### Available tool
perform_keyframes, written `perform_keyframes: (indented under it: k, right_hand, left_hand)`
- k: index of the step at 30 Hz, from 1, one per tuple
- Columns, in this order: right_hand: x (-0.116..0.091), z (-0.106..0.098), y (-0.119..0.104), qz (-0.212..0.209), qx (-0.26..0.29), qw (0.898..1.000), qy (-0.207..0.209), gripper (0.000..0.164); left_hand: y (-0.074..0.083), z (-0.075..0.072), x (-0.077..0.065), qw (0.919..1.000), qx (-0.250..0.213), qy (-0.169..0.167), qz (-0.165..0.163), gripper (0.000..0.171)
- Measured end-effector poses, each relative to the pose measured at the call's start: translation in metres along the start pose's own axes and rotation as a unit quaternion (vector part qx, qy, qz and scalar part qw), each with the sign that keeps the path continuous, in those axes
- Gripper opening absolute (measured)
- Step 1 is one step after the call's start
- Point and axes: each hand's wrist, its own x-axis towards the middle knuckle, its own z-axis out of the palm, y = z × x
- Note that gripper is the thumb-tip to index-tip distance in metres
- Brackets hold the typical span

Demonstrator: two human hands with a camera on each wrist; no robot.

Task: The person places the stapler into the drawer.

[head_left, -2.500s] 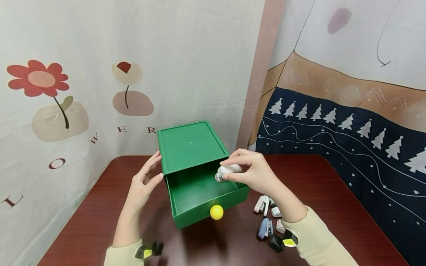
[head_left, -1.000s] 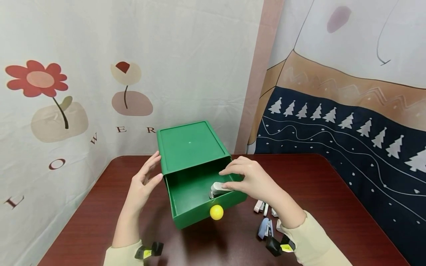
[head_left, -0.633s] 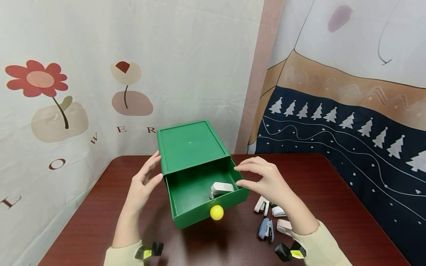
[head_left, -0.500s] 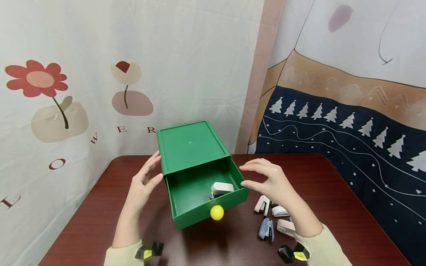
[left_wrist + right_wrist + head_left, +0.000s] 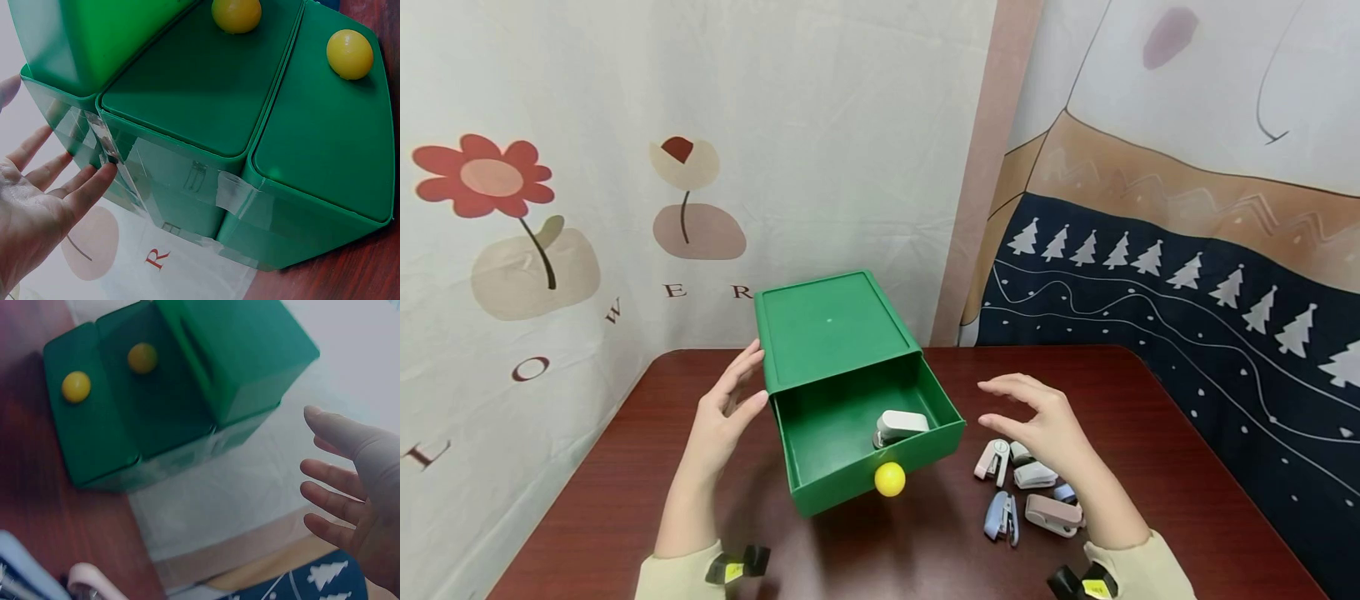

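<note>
A green drawer unit (image 5: 831,325) stands on the table with its top drawer (image 5: 831,493) pulled out. Inside, near the drawer's front right corner, lies a white stapler (image 5: 902,423). My left hand (image 5: 718,421) rests its spread fingertips against the unit's left side; the left wrist view shows those fingers (image 5: 94,190) at the taped wall. To the right of the drawer, my right hand (image 5: 1041,421) hovers with thumb and fingers apart, holding nothing. A yellow knob (image 5: 890,479) sits on the drawer's front. Two lower drawers, each with a yellow knob (image 5: 350,55), are closed.
Several staplers lie on the table below my right hand, among them a light pink one (image 5: 992,460), a blue one (image 5: 1002,517), a white one (image 5: 1034,475) and a dusty pink one (image 5: 1052,514). A printed curtain (image 5: 850,167) hangs behind the dark red table (image 5: 610,517).
My right hand lowered the white stapler into the drawer, let go of it, then drew back to the right, out of the drawer. My left hand has stayed at the unit's side.
</note>
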Motion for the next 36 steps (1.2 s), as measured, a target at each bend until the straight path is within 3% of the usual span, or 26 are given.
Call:
perform_keyframes:
  k: [7, 18, 36]
  right_hand:
    - [-0.014, -0.001, 0.027, 0.059, -0.005, 0.998, -0.021, 0.040]
    - [-0.032, -0.006, 0.066, 0.118, 0.003, 0.991, -0.056, 0.042]
    - [-0.055, -0.011, 0.121, 0.133, -0.005, 0.984, -0.117, 0.040]
  left_hand:
    - [0.001, 0.001, 0.000, 1.0000, -0.004, 0.000, 0.003, 0.048]
    - [0.004, 0.002, -0.001, 1.0000, -0.006, 0.003, -0.007, 0.048]
    - [0.001, 0.001, 0.000, 1.0000, -0.006, 0.004, -0.001, 0.048]
